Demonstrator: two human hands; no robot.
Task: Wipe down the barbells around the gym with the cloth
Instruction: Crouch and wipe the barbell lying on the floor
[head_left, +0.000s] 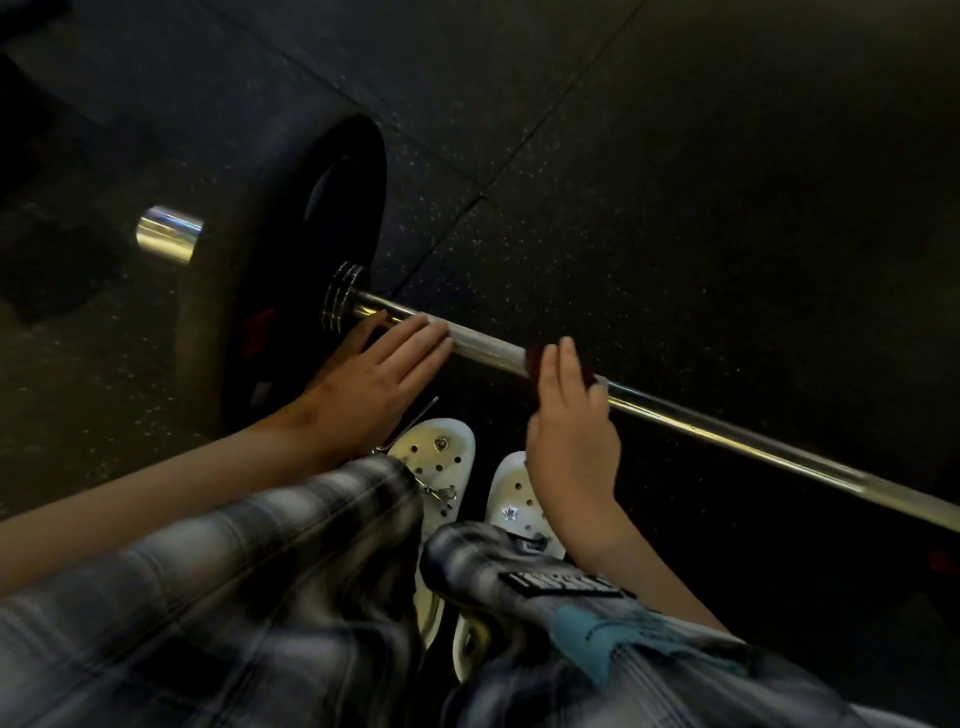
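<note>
A steel barbell (727, 423) lies on the dark rubber floor, running from centre left down to the right edge. A large black weight plate (291, 223) sits on its left end, with the chrome sleeve tip (169, 235) sticking out beyond it. My left hand (374, 374) reaches toward the bar close to the plate, fingers straight, fingertips at the knurled part. My right hand (569, 431) holds a dark red cloth (535, 358) pressed round the bar, a little to the right of my left hand.
My white perforated clogs (441, 457) stand just in front of the bar, and my plaid-covered knees (260, 597) fill the lower frame. Speckled black floor tiles (623, 182) stretch beyond the bar. A dark shape (47, 270) lies at the far left.
</note>
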